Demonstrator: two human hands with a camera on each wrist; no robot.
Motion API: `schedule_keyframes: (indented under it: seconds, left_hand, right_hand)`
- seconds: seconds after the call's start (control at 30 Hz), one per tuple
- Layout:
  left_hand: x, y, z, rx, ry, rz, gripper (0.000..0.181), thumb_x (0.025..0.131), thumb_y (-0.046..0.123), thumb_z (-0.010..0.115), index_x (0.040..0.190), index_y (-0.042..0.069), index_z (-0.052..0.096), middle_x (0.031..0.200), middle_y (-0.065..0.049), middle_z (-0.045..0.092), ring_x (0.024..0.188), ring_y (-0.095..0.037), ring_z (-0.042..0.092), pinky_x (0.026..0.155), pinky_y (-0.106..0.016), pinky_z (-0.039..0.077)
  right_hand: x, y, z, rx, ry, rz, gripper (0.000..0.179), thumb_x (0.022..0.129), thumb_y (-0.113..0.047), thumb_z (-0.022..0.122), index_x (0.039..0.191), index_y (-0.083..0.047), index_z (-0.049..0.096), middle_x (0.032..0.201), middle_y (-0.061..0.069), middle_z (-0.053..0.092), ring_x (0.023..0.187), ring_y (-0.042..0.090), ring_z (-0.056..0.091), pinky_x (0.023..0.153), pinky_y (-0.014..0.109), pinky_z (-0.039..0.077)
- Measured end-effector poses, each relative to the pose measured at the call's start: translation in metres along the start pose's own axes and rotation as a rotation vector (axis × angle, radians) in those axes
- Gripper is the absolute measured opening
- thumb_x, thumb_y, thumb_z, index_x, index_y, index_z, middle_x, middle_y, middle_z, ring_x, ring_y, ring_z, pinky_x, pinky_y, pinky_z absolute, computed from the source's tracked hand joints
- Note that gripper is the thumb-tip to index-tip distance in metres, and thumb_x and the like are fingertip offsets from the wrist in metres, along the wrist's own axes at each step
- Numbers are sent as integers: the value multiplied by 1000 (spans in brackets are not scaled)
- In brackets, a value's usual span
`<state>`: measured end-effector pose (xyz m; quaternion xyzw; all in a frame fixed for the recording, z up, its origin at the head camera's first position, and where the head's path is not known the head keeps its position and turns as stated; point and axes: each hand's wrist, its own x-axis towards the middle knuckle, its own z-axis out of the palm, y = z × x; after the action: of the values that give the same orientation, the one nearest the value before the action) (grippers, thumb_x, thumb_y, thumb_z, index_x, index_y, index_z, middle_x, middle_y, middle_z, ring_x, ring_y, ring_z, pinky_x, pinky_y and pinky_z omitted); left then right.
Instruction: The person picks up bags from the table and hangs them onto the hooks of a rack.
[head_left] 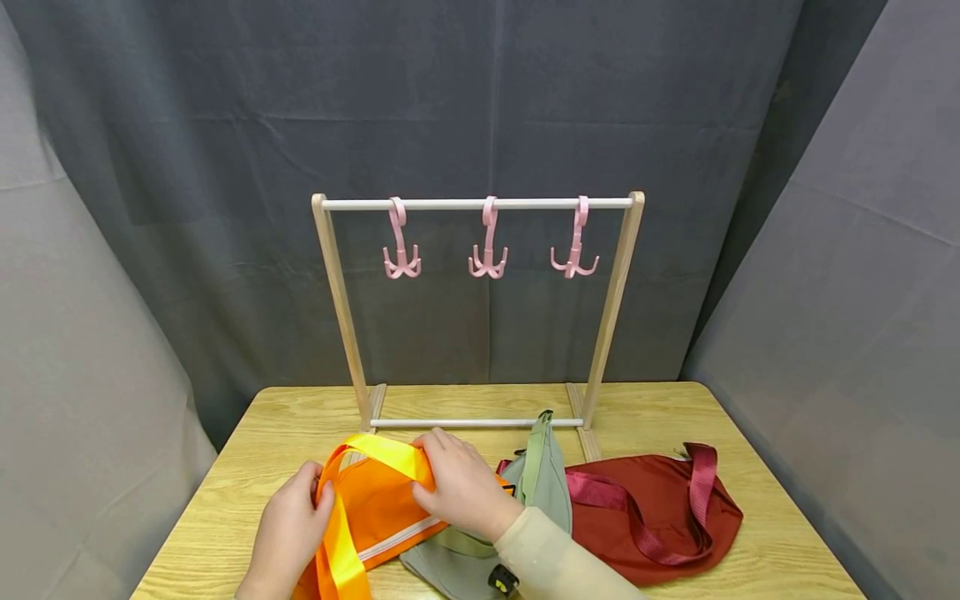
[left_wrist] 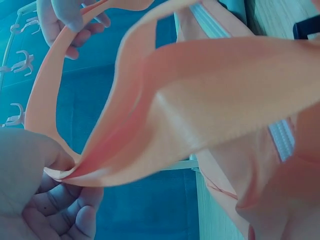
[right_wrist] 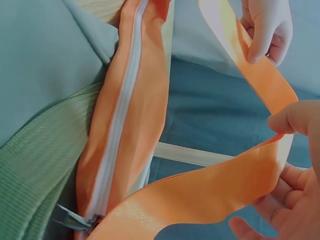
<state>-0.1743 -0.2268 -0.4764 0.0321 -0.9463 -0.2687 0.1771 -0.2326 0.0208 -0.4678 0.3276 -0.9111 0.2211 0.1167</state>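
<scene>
An orange bag (head_left: pixel 390 500) with a white zip lies at the table's front, its yellow-orange strap (head_left: pixel 386 452) lifted in a loop. My left hand (head_left: pixel 288 533) pinches the strap on the left side between thumb and fingers. Further along the same strap, my right hand (head_left: pixel 465 487) pinches it, with the thumb in front and fingers behind. In the left wrist view the strap (left_wrist: pixel 200 100) spreads wide and twists toward the left hand (left_wrist: pixel 55 200). The right wrist view has the strap folded over at the right hand (right_wrist: pixel 295 175).
Beside the orange bag lies a grey-green bag (head_left: pixel 553 483), partly under my right forearm. A dark red bag (head_left: pixel 600 546) with a crimson strap rests at the right. Behind them stands a wooden rack (head_left: pixel 615 308); three pink hooks, including the middle hook (head_left: pixel 489 242), hang from its white bar.
</scene>
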Motion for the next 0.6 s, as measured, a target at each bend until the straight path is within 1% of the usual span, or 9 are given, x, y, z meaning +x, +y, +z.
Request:
schedule_keyframes:
  seconds: [0.07,0.17,0.37,0.5,0.6]
  left_hand:
    - [0,0,0,0,6,11,10,95,10,67,102,5,63,76,-4,60,67,-16,52,62,-29,48]
    - [0,1,-1,-5,-1,18,10,95,10,67,102,5,63,79,-4,62,69,-16,53,63,-29,50]
    - [1,3,-2,-10,-25,13,11,94,10,67,103,6,62,80,-4,61,69,-16,52,63,-27,48]
    - [1,6,-5,-21,-33,19,12,93,10,67,103,7,61,81,-4,60,71,-17,52,64,-27,48]
    - [2,8,-6,-40,-52,10,12,93,10,66,104,7,60,82,-5,60,72,-17,53,65,-27,49]
  right_hand:
    - [0,-1,-2,6,-1,1,40,92,-33,71,126,-17,58,112,-5,60,90,10,56,84,30,51]
    - [1,-3,-4,14,0,3,40,93,-35,71,126,-16,58,113,-4,60,92,11,57,85,31,51]
    - [1,-7,-12,15,22,-8,39,93,-35,70,125,-15,59,116,-2,63,99,14,61,91,34,53]
    - [1,-10,-18,20,33,-23,39,94,-36,71,125,-15,59,115,-2,63,100,13,61,92,33,53]
    - [0,-12,-21,32,32,-23,39,94,-37,72,125,-16,59,114,-3,63,100,13,60,91,32,53]
